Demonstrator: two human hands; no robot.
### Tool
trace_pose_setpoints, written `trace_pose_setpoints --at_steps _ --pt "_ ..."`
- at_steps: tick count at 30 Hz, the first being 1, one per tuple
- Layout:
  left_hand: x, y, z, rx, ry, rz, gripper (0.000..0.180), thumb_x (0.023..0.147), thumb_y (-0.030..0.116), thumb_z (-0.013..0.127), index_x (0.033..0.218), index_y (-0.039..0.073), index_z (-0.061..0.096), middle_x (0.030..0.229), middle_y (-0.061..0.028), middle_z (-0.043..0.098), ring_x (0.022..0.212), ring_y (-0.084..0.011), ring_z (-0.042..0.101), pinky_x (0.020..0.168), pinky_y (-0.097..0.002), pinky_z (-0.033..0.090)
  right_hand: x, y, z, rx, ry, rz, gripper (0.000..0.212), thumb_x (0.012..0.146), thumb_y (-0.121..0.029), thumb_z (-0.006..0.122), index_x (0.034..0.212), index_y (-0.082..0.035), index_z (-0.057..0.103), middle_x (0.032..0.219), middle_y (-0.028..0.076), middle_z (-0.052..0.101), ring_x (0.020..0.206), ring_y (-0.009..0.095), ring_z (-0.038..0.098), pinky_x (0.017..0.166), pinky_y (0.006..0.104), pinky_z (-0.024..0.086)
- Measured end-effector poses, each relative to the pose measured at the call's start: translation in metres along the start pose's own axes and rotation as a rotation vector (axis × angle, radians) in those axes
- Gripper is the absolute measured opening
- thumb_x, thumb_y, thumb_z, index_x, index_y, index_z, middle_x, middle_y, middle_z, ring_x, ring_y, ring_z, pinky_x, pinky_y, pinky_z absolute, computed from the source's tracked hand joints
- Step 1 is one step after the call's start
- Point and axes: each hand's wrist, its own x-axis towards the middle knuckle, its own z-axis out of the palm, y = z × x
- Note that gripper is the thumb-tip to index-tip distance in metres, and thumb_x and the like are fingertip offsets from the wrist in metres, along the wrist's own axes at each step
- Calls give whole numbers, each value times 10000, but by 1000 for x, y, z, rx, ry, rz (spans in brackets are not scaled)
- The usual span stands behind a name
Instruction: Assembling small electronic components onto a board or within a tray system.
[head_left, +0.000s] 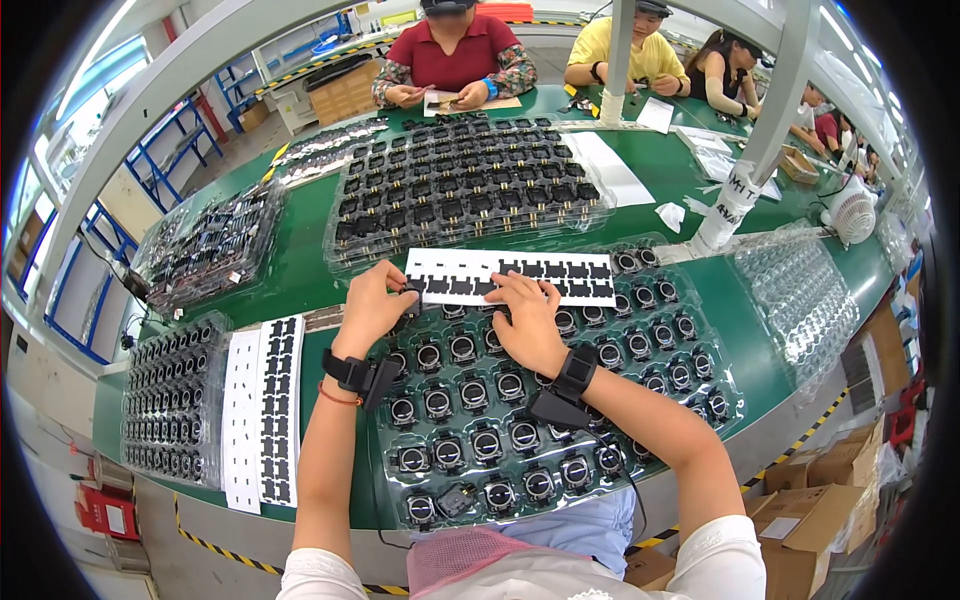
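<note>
A white backing sheet (455,266) with rows of black die-cut stickers (575,288) lies across the far part of a clear plastic tray. At the sheet's left end, my left hand (375,305) is closed, thumb and index finger pinching the edge of a black sticker (414,286). My right hand (527,320) lies over the sheet's middle, fingers spread and pressing it down. Beneath both forearms the clear tray (470,515) holds rows of small black parts with round, ringed centres (486,444). One part (455,498) near the front edge sits tilted and looks different.
Beyond the sheet stands a tray of black parts (465,190). More filled trays (175,400) and sticker sheets (243,420) lie at left. Stacked clear trays (800,300), a white fan (852,212) and a wrapped post (722,220) are at right. Co-workers sit across the green table (300,220).
</note>
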Motion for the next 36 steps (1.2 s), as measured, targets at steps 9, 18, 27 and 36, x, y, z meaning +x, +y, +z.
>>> trace_pose_setpoints --at_steps 9,18,27,36 --pt "-6 7 8 184 51 77 230 698 171 693 786 -1 568 794 -131 604 740 -266 593 672 -354 456 -2 0 0 -65 -36 77 244 776 -160 557 1010 -97 577 1327 145 408 1293 305 278 1016 469 115" --pt "-7 3 8 237 36 94 159 740 157 643 810 19 606 740 -125 617 700 -278 602 637 -369 467 1 0 0 -29 -23 70 386 786 -160 542 1152 -39 518 1347 117 394 1286 263 298 1026 436 121" --pt "-11 39 10 -1178 -287 -254 317 860 203 587 1075 -18 511 1170 -163 521 943 -281 597 781 -360 510 8 -5 0 173 136 -77 374 825 -96 509 1194 -36 497 1291 87 473 1167 228 427 975 354 228" --pt "-22 10 78 -1253 -259 26 200 870 77 503 1019 -53 534 1028 -134 575 967 -268 556 883 -365 473 -9 2 1 206 243 -332 221 805 -157 527 979 -41 600 1023 117 597 995 265 534 855 423 340"
